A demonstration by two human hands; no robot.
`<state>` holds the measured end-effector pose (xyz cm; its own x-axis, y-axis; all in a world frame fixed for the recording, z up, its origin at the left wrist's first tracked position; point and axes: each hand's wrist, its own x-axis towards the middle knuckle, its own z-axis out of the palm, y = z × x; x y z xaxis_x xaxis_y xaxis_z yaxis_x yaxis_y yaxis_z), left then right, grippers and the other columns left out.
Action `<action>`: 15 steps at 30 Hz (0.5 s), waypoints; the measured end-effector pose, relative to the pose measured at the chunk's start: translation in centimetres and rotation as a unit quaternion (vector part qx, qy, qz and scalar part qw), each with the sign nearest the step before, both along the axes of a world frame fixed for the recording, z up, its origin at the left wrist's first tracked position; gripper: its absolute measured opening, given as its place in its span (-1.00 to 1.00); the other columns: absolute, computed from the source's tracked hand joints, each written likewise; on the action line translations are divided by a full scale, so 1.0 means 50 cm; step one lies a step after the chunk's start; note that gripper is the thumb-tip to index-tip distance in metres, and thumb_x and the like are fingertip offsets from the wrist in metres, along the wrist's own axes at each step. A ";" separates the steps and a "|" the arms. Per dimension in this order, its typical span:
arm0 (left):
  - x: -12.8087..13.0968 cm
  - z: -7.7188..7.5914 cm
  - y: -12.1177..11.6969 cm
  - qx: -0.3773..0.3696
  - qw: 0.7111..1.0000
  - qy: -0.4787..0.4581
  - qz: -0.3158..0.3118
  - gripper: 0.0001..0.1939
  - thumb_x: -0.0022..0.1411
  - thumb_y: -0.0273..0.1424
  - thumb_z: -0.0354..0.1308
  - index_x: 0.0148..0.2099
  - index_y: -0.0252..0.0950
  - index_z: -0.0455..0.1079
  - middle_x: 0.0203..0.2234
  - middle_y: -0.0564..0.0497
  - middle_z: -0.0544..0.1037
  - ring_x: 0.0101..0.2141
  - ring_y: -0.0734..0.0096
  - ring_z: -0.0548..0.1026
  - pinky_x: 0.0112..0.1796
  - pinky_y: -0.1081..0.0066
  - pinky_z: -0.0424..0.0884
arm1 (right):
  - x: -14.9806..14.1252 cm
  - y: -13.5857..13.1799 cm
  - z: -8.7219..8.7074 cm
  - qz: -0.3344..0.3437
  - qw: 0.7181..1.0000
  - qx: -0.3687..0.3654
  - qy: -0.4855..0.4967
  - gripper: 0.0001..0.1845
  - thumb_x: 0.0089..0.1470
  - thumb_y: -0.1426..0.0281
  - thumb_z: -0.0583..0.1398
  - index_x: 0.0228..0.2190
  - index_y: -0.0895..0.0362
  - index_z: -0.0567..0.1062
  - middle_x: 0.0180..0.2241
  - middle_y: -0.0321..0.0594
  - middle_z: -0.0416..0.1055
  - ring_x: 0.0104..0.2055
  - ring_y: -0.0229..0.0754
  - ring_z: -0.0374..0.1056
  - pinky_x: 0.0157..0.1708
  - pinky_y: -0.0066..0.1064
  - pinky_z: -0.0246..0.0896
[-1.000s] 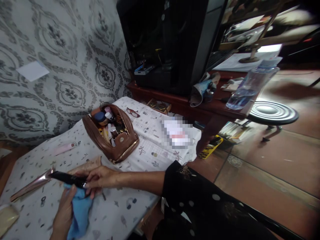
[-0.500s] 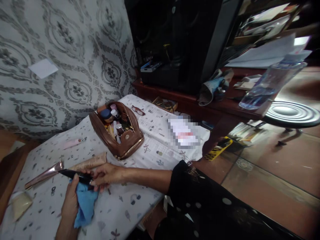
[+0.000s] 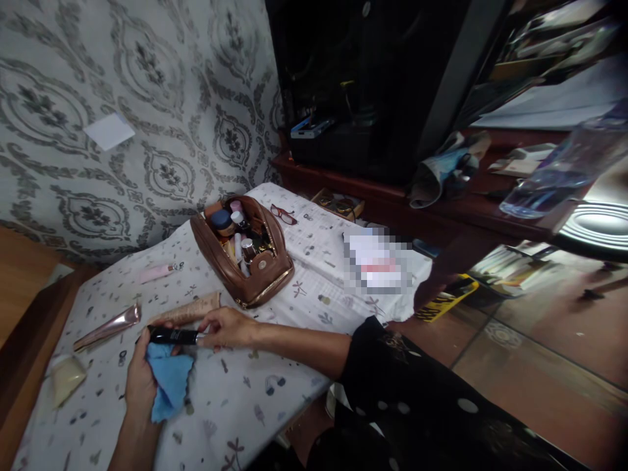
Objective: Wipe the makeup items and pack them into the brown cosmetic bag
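Note:
A black cosmetic tube [image 3: 171,335] lies level between my two hands, above the patterned cloth. My left hand [image 3: 140,383] is closed on its left end, with a blue cloth [image 3: 171,383] held in the same grip and hanging down below the tube. The fingers of my right hand [image 3: 229,328] pinch the tube's right end, near a silvery band. Just behind the hands rests a beige tube [image 3: 193,307]. To the left lie a shiny rose-gold tube [image 3: 110,327] and a small pink tube [image 3: 157,273]. An open brown cosmetic bag [image 3: 262,288], full of jars and bottles, stands farther back.
A cream-coloured item [image 3: 69,378] sits at the table's left side. Glasses [image 3: 284,214] lie behind the bag, and a blurred-out white item [image 3: 375,261] is at the right. A dark wooden cabinet carries a water bottle [image 3: 544,176]. The patterned wall [image 3: 147,144] stands behind.
The black tube has turned from slanting to nearly level, and its pointed left end is now covered by my left hand. My right hand has shifted to its right end. The view has swung left.

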<state>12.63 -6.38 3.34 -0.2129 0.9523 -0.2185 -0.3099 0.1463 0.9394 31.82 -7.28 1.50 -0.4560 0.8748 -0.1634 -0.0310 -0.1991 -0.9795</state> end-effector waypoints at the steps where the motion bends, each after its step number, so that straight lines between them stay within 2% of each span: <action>1: 0.000 0.002 -0.002 -0.001 1.000 -0.003 -0.006 -0.70 -0.03 -0.23 0.36 -0.25 -0.25 0.45 -0.45 0.11 0.56 -0.42 0.32 0.55 -0.45 0.42 0.51 | -0.002 0.004 -0.005 -0.004 1.000 0.006 -0.010 -0.74 0.03 0.41 0.39 -0.23 0.19 0.49 -0.63 -0.50 0.30 -0.59 -0.40 0.25 -0.55 -0.61 0.12; 5: 0.002 0.005 -0.012 -0.006 0.999 0.006 -0.037 -0.60 -0.12 -0.25 0.43 -0.21 -0.24 0.46 -0.49 0.13 0.54 -0.46 0.33 0.54 -0.53 0.47 0.45 | -0.013 0.018 -0.026 -0.030 1.000 0.002 0.006 -0.69 0.00 0.42 0.41 -0.20 0.17 0.50 -0.62 -0.51 0.28 -0.63 -0.42 0.25 -0.61 -0.62 0.09; 10: 0.009 0.009 -0.018 -0.002 0.999 0.030 -0.032 -0.57 -0.14 -0.25 0.44 -0.19 -0.24 0.46 -0.54 0.14 0.52 -0.52 0.35 0.53 -0.58 0.49 0.41 | -0.016 0.021 -0.031 -0.064 0.998 -0.016 0.024 -0.73 -0.05 0.41 0.44 -0.35 0.16 0.47 -0.62 -0.49 0.30 -0.62 -0.40 0.27 -0.60 -0.61 0.13; 15: 0.007 0.009 -0.017 -0.028 0.998 0.038 -0.043 -0.55 -0.18 -0.22 0.46 -0.22 -0.24 0.44 -0.61 0.15 0.48 -0.57 0.36 0.51 -0.60 0.50 0.39 | -0.019 0.021 -0.032 -0.080 0.996 -0.013 0.026 -0.73 -0.03 0.44 0.43 -0.44 0.17 0.41 -0.66 -0.50 0.30 -0.65 -0.43 0.23 -0.60 -0.62 0.07</action>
<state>12.97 -7.22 3.80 -0.1497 0.9547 -0.2572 -0.2217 0.2211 0.9497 30.87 -6.24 -0.12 -0.3204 0.9325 -0.1664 -0.1154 -0.2128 -0.9703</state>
